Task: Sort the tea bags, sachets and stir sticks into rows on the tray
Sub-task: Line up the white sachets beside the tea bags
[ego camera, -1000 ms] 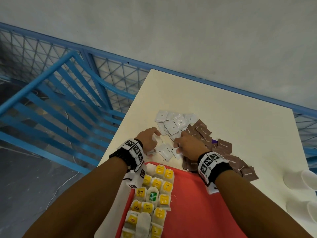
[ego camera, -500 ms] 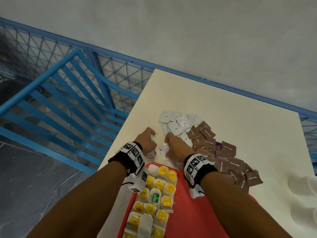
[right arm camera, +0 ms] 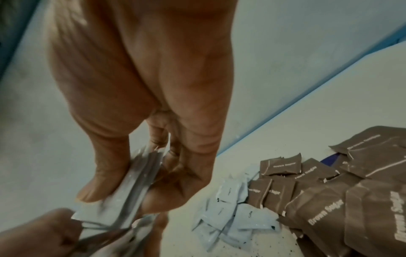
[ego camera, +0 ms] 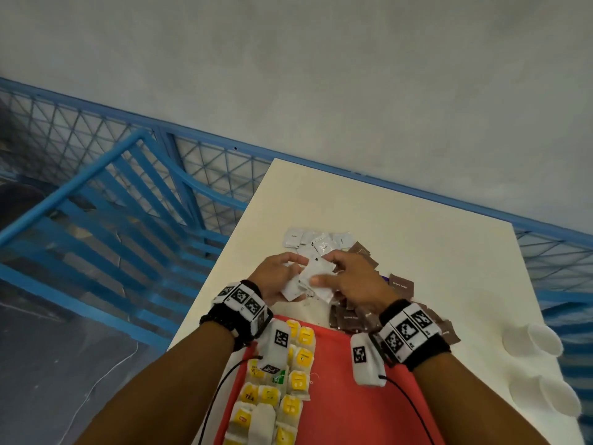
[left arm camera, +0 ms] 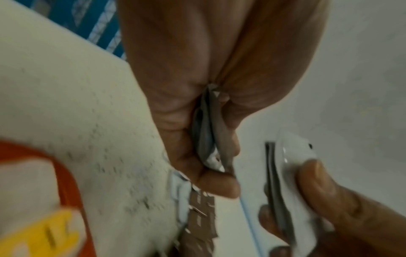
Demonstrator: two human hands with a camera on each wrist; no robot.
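Observation:
Both hands are raised a little above the table beyond the far end of the red tray. My left hand grips a few white sachets between thumb and curled fingers. My right hand pinches another small stack of white sachets, thumb on top. The two stacks touch between the hands. More white sachets lie loose on the table behind the hands, and brown sugar sachets are heaped to the right. Tea bags with yellow tags lie in rows on the tray's left side.
White paper cups lie on the cream table at the right edge. A blue metal railing runs along the table's left and far sides. Dark specks dot the table by the sachets.
Both hands have lifted off the table with white sachets gathered in them and come together. The head view shifted slightly.

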